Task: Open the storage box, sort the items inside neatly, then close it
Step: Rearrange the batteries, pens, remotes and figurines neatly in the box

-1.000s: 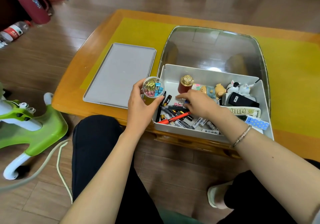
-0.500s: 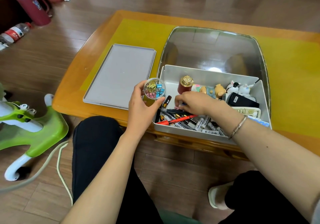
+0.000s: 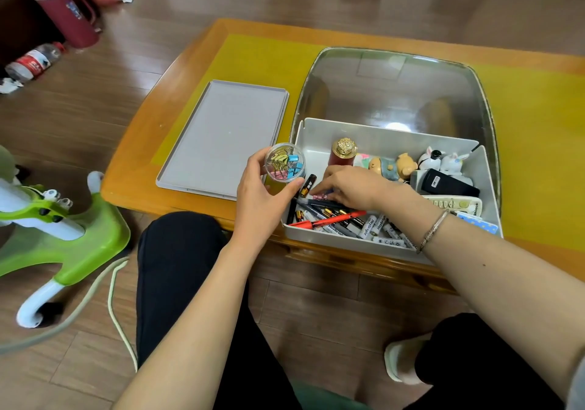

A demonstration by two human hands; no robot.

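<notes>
The white storage box (image 3: 392, 138) stands open at the table's near edge, full of pens, markers, batteries, figurines and remotes. Its grey lid (image 3: 221, 137) lies flat to the left of it. My left hand (image 3: 262, 194) holds a small round clear tub of coloured binder clips (image 3: 285, 162) just outside the box's left wall. My right hand (image 3: 354, 188) is inside the box, over the pens, pinching a small pink binder clip (image 3: 319, 196) between its fingertips. A red pen (image 3: 329, 219) lies across the batteries below it.
A dark red bottle with a gold cap (image 3: 342, 153) stands at the box's back left. The box sits on a glass tray (image 3: 395, 89) on a yellow-topped wooden table (image 3: 259, 58). A green ride-on toy (image 3: 63, 235) stands on the floor at left.
My right hand has slid left across the pens and now pinches a pink clip near the box's left wall. The left hand keeps holding the clip tub in place.
</notes>
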